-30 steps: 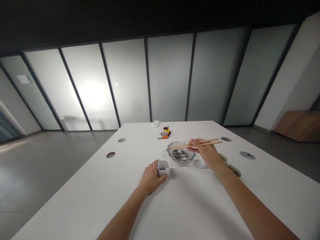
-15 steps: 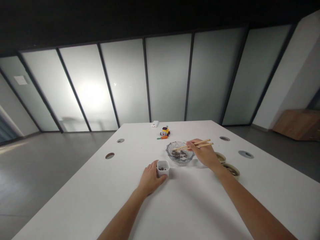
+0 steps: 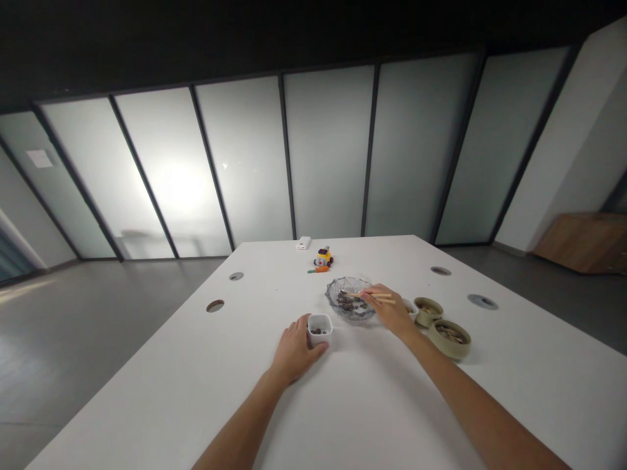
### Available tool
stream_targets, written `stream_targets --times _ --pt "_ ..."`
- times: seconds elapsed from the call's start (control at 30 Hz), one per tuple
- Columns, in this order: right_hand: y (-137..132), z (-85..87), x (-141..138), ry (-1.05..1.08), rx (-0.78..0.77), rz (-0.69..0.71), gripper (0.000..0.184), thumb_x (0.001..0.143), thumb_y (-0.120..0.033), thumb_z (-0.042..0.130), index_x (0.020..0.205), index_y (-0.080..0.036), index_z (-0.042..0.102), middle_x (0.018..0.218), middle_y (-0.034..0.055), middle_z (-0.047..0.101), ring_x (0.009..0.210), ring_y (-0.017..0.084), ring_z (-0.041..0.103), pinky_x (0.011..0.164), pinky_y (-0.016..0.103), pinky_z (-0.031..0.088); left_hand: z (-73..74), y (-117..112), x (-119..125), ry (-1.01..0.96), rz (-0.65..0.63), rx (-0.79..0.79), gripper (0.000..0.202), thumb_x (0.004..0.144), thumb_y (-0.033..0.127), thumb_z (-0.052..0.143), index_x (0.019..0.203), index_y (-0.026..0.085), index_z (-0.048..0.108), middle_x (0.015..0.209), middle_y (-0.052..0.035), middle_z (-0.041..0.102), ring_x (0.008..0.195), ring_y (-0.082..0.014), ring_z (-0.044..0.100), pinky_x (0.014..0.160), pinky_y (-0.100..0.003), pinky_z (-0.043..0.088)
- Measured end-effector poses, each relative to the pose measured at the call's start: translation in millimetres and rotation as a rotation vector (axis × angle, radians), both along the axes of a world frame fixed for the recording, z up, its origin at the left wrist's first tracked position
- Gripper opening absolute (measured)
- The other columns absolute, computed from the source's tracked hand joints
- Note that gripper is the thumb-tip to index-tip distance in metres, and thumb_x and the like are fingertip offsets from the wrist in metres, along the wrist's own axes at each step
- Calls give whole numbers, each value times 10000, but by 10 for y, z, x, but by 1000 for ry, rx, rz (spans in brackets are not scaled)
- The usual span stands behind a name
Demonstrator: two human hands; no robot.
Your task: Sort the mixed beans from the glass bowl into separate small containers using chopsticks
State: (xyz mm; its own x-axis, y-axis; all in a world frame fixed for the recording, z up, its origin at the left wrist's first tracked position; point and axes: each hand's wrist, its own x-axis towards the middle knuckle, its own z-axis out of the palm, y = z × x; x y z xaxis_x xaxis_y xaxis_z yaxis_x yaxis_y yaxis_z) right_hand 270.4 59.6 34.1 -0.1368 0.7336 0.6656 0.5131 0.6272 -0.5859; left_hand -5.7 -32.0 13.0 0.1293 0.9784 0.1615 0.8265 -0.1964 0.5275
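Observation:
My left hand [image 3: 294, 349] is wrapped round a small white square cup [image 3: 320, 328] that holds a few dark bits, on the white table [image 3: 372, 405]. Just beyond it stands a clear glass bowl [image 3: 343, 292] with dark pieces in it. My right hand [image 3: 389, 309] grips a pair of wooden chopsticks [image 3: 380, 297], whose tips dip into the glass bowl from its right side.
Two beige round bowls [image 3: 429, 311] [image 3: 449, 337] stand right of my right hand. A small yellow toy [image 3: 324, 256] with an orange carrot piece and a white device [image 3: 304, 243] lie near the far edge. Round cable holes [image 3: 215, 305] dot the tabletop.
My right hand has lowered and tilted the chopsticks from level above the bowl down into it. The beige bowls behind it now show. The left hand has stayed on the cup.

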Motion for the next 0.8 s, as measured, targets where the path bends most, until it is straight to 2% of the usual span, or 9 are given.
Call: stream_targets --times 0.2,0.4,0.63,0.8 --pt "54 -94 19 -36 -2 -30 463 972 -622 500 836 -254 744 838 72 749 808 243 687 782 381 564 4 0 8 3 4 3 579 839 448 686 1345 229 508 1216 -80 689 1169 -282 612 947 -346 426" --pt "28 -83 25 -86 8 -20 459 989 -594 487 826 -240 729 821 67 709 785 229 647 734 359 540 -25 14 2 2 -12 22 551 845 446 682 1329 239 517 1225 -75 686 1177 -280 609 951 -347 427" --pt "6 -74 -10 -68 60 -61 453 1005 -588 479 834 -241 716 835 67 699 803 232 645 761 367 534 -4 7 5 16 3 -4 604 842 459 682 1372 242 490 1261 -76 684 1188 -278 607 982 -347 426" --pt "-11 -108 -62 -52 60 -41 486 1000 -614 474 833 -238 731 851 84 702 834 245 655 775 384 553 2 5 9 21 2 -8 626 848 462 668 1398 234 476 1292 -84 678 1202 -286 601 1004 -360 423"
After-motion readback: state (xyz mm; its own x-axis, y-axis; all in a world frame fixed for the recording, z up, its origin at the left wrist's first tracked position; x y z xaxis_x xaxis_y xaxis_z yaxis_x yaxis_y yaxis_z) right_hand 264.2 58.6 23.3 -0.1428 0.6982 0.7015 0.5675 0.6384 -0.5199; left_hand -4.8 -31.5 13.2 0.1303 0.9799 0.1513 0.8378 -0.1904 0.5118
